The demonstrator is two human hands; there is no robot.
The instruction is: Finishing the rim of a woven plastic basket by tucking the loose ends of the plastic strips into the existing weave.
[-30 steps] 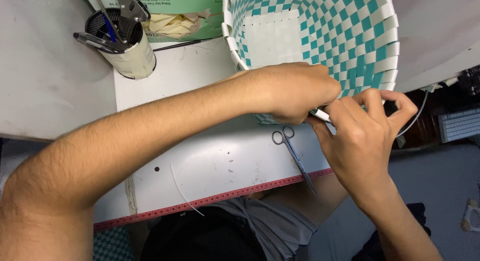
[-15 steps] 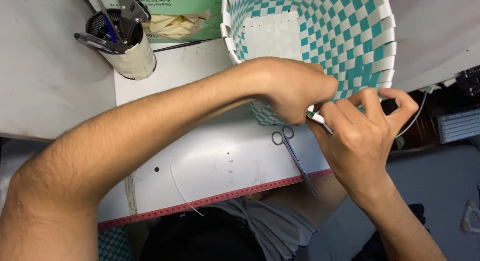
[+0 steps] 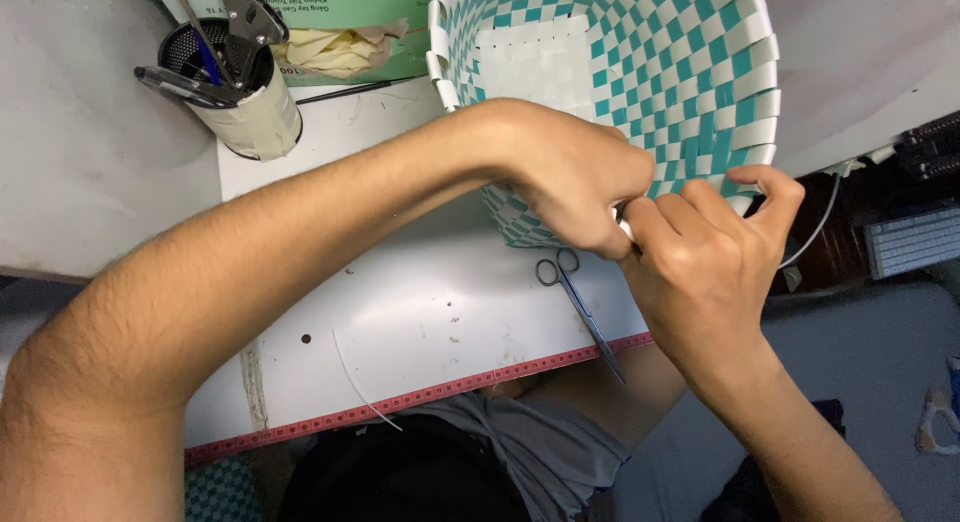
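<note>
Head view. The left hand (image 3: pixel 575 187) and the right hand (image 3: pixel 705 257) met at the near wall of a teal-and-white woven basket (image 3: pixel 700 72), which lay tipped on its side at the far right of the white tabletop (image 3: pixel 420 302), its mouth facing the camera. The fingers of both hands were curled closed, pinching a small pale item between them; what it was could not be told. Slim scissors (image 3: pixel 580 302) lay just below the hands, near a red measuring strip (image 3: pixel 420 397) along the front edge. A cup of tools (image 3: pixel 235 87) stood far left.
</note>
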